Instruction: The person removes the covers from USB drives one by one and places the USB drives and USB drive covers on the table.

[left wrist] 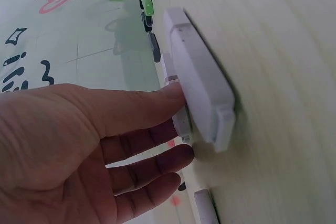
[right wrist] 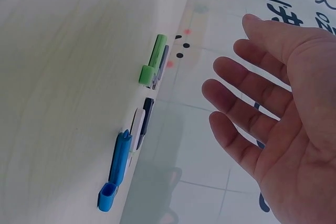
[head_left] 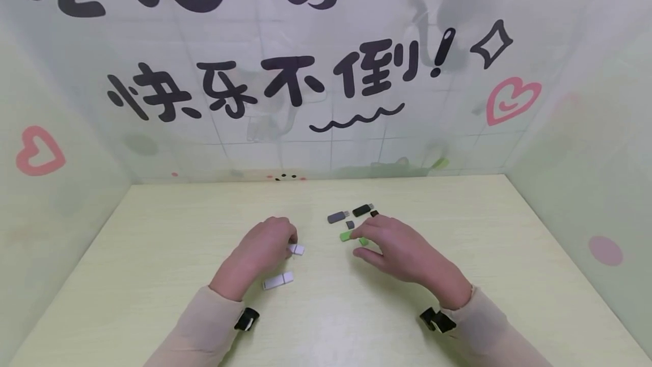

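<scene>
My left hand [head_left: 265,242] pinches a white USB stick [head_left: 297,250] between thumb and index finger, low over the table; in the left wrist view the thumb hides part of it. Nearer the body lies a second white USB stick [head_left: 278,281], large in the foreground [left wrist: 199,77] of that view. My right hand [head_left: 399,251] hovers with loosely bent fingers and holds nothing. Beneath its fingertips in the head view is a green USB stick [head_left: 346,236] with its green cap [head_left: 364,240] off. In the right wrist view this green stick [right wrist: 158,51] stands apart from the fingers.
Behind the right hand lie a grey USB stick [head_left: 337,217] with its cap [head_left: 350,224] and a black one [head_left: 363,210], both uncapped. The right wrist view also shows a blue USB stick [right wrist: 121,156] with a blue cap [right wrist: 106,198]. A printed wall covering [head_left: 305,152] bounds the table's back.
</scene>
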A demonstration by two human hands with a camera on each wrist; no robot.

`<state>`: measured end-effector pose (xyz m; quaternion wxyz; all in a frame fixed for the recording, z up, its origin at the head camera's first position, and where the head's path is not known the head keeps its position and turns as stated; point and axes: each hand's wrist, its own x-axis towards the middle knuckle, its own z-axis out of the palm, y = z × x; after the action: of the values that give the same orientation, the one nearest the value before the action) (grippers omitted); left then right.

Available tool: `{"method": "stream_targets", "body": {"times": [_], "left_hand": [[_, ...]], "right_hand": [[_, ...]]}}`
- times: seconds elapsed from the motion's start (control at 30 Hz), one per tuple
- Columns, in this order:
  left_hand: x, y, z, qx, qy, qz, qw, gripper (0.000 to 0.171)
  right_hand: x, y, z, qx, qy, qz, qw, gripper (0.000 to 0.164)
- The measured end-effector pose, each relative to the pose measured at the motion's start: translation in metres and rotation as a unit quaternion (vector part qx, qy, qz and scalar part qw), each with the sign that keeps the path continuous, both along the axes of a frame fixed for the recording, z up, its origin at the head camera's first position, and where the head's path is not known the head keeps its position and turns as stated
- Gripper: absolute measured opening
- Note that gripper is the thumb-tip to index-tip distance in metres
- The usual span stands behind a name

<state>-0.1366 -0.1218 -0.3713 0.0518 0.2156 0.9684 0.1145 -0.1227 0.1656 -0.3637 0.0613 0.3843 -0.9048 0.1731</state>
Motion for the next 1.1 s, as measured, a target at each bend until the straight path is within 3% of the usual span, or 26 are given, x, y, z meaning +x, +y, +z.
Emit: {"method": "stream_targets", "body": {"times": [0.33,0.53,0.8,1.1], "left_hand": [[-0.001,-0.001,-0.001,0.011,-0.009,0.013,0.9998,0.007],[0.001,0.001,0.001,0.019,0.006,0.018,0.9996,0.007],[0.001,0.006,0.004,0.044,0.066,0.013,0.9968,0.012],[0.0,0.018,0.011,0.068,0.144,-0.01,0.9872,0.013]], "right_hand": [[-0.001,0.0,-0.001,-0.003,0.001,0.002,1.0,0.025],[-0.003,0.0,0.0,-0.002,0.005,-0.001,1.0,0.025],[-0.011,-0.002,-0.003,-0.002,0.005,0.002,1.0,0.025],[-0.024,-0.015,-0.003,-0.017,0.026,-0.005,1.0,0.022]]}}
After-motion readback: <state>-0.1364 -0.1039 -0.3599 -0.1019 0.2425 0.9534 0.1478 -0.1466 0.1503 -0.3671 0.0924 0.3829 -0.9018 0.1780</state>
